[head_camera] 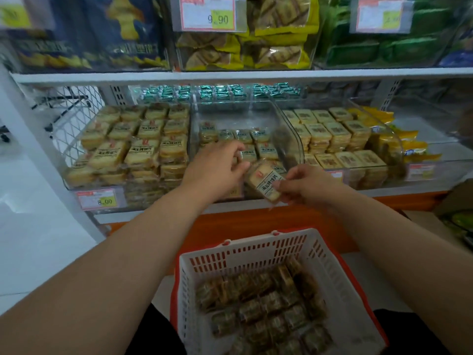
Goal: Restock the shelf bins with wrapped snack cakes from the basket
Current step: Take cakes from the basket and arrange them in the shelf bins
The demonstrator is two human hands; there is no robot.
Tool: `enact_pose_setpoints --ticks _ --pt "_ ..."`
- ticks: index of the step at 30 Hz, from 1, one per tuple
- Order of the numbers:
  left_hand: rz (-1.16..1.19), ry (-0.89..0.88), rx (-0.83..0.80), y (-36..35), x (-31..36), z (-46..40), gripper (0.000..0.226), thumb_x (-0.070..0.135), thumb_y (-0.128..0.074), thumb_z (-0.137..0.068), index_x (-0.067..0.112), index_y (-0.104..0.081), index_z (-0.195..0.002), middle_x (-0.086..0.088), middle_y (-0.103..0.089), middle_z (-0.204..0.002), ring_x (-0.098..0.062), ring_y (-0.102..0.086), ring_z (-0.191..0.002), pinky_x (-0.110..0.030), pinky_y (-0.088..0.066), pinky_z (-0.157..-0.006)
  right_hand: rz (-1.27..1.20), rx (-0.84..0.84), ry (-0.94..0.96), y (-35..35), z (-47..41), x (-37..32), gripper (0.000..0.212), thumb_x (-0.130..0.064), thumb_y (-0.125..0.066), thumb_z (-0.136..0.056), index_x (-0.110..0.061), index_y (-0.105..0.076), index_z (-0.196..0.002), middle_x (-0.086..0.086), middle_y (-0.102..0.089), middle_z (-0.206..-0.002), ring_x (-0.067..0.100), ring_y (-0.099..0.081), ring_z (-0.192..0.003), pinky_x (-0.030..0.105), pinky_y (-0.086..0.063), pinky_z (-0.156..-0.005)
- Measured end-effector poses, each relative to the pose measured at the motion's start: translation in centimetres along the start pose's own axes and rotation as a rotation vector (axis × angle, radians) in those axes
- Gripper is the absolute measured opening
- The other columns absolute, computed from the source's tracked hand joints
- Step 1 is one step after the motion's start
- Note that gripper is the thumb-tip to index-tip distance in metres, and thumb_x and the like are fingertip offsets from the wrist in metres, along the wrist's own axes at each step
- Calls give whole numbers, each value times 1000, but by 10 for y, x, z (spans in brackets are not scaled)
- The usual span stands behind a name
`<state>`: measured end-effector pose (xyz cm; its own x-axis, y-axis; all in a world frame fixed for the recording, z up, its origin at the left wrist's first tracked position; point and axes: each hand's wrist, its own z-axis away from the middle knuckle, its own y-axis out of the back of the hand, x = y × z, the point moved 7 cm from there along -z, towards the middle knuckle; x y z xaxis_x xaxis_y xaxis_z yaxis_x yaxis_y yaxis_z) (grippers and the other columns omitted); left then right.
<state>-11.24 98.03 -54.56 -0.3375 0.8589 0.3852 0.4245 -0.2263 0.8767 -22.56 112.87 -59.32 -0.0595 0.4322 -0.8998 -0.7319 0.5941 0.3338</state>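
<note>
A white basket (330, 254) with a red rim sits low in front of me, holding several wrapped snack cakes (266, 311). My right hand (304, 185) pinches one wrapped cake (266, 181) by its lower corner, tilted, just over the front edge of the middle clear bin (197, 119). My left hand (220, 166) reaches into that bin with its fingers curled toward the cakes (249, 149) stacked inside; whether it holds one I cannot tell. The middle bin is partly filled.
The left bin (133, 144) and right bin (337, 142) are full of similar yellow cakes. Yellow packets (409, 147) lie far right. Green-wrapped sweets (220, 92) sit behind. An upper shelf (243, 73) overhangs with bagged snacks. Price tag (98, 199) hangs on the shelf edge.
</note>
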Motion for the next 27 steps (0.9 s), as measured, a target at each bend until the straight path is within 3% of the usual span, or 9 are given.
enact_pose_setpoints --ticks 4,7,10,17,22,27 --pt "-175 35 146 29 -34 -14 38 38 -51 -99 23 -54 -133 -3 -51 -136 -24 -42 -128 -39 -35 -104 -275 28 -17 -8 -26 -15 15 -11 -68 -89 -9 -54 -87 16 -73 -92 20 -72 -75 32 -57 -71" --pt "-193 139 43 26 -55 -18 47 42 -51 -98 25 -46 -142 -4 -39 -150 -27 -34 -137 -42 -31 -110 -376 -18 -59 -24 -50 -25 15 -11 -64 -92 -7 -56 -104 16 -73 -100 22 -73 -84 26 -57 -59" --pt "-228 177 -30 20 -71 -18 54 49 -48 -98 24 -42 -145 -3 -33 -157 -29 -31 -141 -45 -27 -114 -391 -18 -60 -40 -85 -39 11 -11 -62 -94 -10 -56 -104 15 -72 -101 21 -73 -81 24 -57 -58" --pt "-172 170 -36 28 -78 -26 57 50 -52 -96 25 -41 -146 -3 -46 -147 -27 -43 -133 -40 -35 -107 -390 43 -72 -45 -177 -64 12 -4 -55 -97 -14 -56 -92 8 -68 -90 15 -68 -75 22 -58 -60" --pt "-169 159 -31 27 -82 -31 51 47 -54 -97 26 -44 -143 -2 -50 -143 -26 -46 -129 -39 -38 -103 -312 79 -94 -44 -210 -65 12 -4 -56 -96 -14 -58 -90 10 -66 -101 15 -66 -80 23 -54 -62" --pt "-165 162 6 29 -88 -32 47 42 -53 -98 25 -47 -141 -2 -53 -139 -25 -48 -127 -40 -39 -104 -323 67 -109 -52 -218 -64 12 -3 -49 -100 -10 -58 -104 6 -64 -89 13 -64 -74 20 -54 -62"
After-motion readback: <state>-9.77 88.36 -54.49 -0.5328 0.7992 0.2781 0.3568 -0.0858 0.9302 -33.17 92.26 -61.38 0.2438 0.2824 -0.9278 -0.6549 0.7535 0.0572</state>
